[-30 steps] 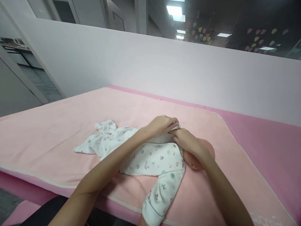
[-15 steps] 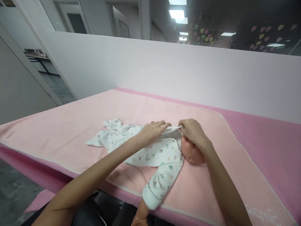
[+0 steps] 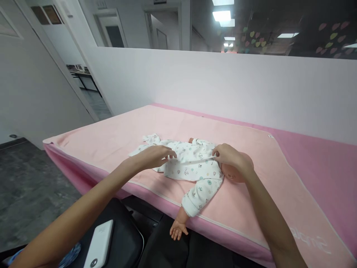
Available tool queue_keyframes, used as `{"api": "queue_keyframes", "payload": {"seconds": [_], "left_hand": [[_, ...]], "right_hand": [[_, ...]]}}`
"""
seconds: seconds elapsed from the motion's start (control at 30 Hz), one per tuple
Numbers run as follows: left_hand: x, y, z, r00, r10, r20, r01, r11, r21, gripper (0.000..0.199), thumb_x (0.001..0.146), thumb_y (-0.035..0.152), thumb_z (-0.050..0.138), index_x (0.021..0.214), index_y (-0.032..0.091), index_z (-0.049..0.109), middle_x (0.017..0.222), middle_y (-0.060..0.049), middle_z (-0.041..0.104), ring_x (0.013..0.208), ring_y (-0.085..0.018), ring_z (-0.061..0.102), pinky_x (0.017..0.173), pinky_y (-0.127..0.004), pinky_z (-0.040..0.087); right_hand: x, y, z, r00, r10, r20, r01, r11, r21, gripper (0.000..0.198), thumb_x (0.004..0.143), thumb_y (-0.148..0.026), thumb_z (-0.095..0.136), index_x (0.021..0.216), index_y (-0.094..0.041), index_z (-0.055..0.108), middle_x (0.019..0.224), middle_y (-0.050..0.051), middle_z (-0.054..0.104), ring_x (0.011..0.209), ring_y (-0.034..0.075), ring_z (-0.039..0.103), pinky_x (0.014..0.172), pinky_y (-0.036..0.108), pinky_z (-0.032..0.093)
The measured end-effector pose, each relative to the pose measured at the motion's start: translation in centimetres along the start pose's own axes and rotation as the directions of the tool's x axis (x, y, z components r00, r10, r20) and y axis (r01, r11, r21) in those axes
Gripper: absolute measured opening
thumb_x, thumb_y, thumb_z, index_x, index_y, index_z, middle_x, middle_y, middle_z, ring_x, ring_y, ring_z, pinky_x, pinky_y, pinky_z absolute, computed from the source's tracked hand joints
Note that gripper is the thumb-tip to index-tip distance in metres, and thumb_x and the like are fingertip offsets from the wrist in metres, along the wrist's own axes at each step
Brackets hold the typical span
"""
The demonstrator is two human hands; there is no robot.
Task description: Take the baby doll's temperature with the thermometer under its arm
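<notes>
A baby doll lies on its back on the pink-covered table, dressed in a white baby romper [image 3: 206, 172] with small coloured prints. Its bald head [image 3: 234, 173] points right, partly hidden by my right hand. One doll hand [image 3: 179, 227] hangs over the near table edge out of its cuff. My right hand [image 3: 230, 156] pinches the front edge of the romper near the doll's neck. Over the lower part of the romper hovers my left hand [image 3: 157, 156], fingers loosely bent and apart, with no cloth visibly held in them.
A pale pink sheet [image 3: 173, 124] covers the darker pink table padding [image 3: 320, 152]. Behind stands a white wall [image 3: 223, 85] with a window above. A white power bank [image 3: 99, 243] lies on a black seat [image 3: 125, 230] below the near edge.
The romper's front flap, raised before, now lies across the doll's chest. My left hand has moved left, away from the neck edge. The view has turned left and shows more of the seat.
</notes>
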State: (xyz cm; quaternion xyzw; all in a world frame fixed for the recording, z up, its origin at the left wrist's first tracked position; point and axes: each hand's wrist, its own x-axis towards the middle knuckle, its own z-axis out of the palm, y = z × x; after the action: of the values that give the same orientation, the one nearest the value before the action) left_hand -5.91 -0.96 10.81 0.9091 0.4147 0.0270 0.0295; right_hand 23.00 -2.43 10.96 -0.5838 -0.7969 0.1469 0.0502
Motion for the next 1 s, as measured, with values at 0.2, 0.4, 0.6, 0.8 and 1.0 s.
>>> {"api": "queue_keyframes", "payload": {"seconds": [0.2, 0.4, 0.6, 0.8, 1.0], "left_hand": [[5.2, 0.5, -0.1, 0.964, -0.047, -0.26, -0.019, 0.969, -0.245, 0.036, 0.084, 0.033, 0.039, 0.115, 0.02, 0.05, 0.107, -0.005, 0.06, 0.088, -0.015, 0.058, 0.076, -0.027, 0.046], [14.9, 1.6, 5.1, 0.927, -0.17, -0.335, 0.118, 0.978, -0.17, 0.04, 0.086, 0.031, 0.035, 0.121, 0.017, 0.046, 0.128, -0.011, 0.045, 0.115, -0.021, 0.045, 0.095, -0.035, 0.035], [17.0, 0.5, 8.0, 0.987, -0.151, -0.047, 0.142, 0.979, -0.147, 0.046, 0.09, 0.038, 0.02, 0.1, 0.016, 0.058, 0.105, -0.01, 0.061, 0.103, -0.021, 0.053, 0.092, -0.038, 0.035], [17.1, -0.1, 7.9, 0.984, -0.179, 0.003, 0.175, 0.962, -0.212, 0.057, 0.087, 0.051, 0.017, 0.093, 0.013, 0.06, 0.101, -0.014, 0.063, 0.092, -0.025, 0.058, 0.076, -0.033, 0.042], [16.9, 0.0, 7.9, 0.978, -0.207, 0.043, 0.211, 0.945, -0.249, 0.058, 0.085, 0.053, 0.015, 0.091, 0.015, 0.059, 0.098, -0.013, 0.065, 0.09, -0.026, 0.059, 0.074, -0.035, 0.042]], "right_hand": [[-1.8, 3.7, -1.1, 0.972, 0.094, -0.217, 0.022, 0.878, 0.479, 0.039, 0.077, -0.036, 0.052, 0.112, -0.02, 0.055, 0.1, 0.006, 0.063, 0.085, 0.014, 0.058, 0.073, 0.024, 0.043], [-2.3, 6.9, 0.8, 0.935, 0.274, -0.223, -0.059, 0.744, 0.666, 0.04, 0.073, -0.051, 0.05, 0.076, -0.013, 0.065, 0.075, 0.003, 0.064, 0.074, 0.016, 0.056, 0.068, 0.026, 0.041], [-3.0, 7.9, 3.0, 0.917, 0.35, -0.19, 0.015, 0.447, 0.895, 0.037, 0.074, -0.047, 0.053, 0.089, -0.015, 0.066, 0.1, 0.006, 0.066, 0.097, 0.021, 0.058, 0.082, 0.028, 0.043], [-3.0, 9.2, 6.1, 0.864, 0.503, 0.01, -0.028, 0.028, 0.999, 0.04, 0.074, -0.05, 0.051, 0.091, -0.016, 0.066, 0.095, 0.01, 0.069, 0.093, 0.026, 0.063, 0.08, 0.033, 0.049], [-3.5, 8.9, 7.9, 0.857, 0.484, 0.177, -0.038, -0.283, 0.958, 0.047, 0.077, -0.053, 0.046, 0.101, -0.016, 0.062, 0.1, 0.012, 0.068, 0.098, 0.029, 0.061, 0.086, 0.041, 0.047]]}}
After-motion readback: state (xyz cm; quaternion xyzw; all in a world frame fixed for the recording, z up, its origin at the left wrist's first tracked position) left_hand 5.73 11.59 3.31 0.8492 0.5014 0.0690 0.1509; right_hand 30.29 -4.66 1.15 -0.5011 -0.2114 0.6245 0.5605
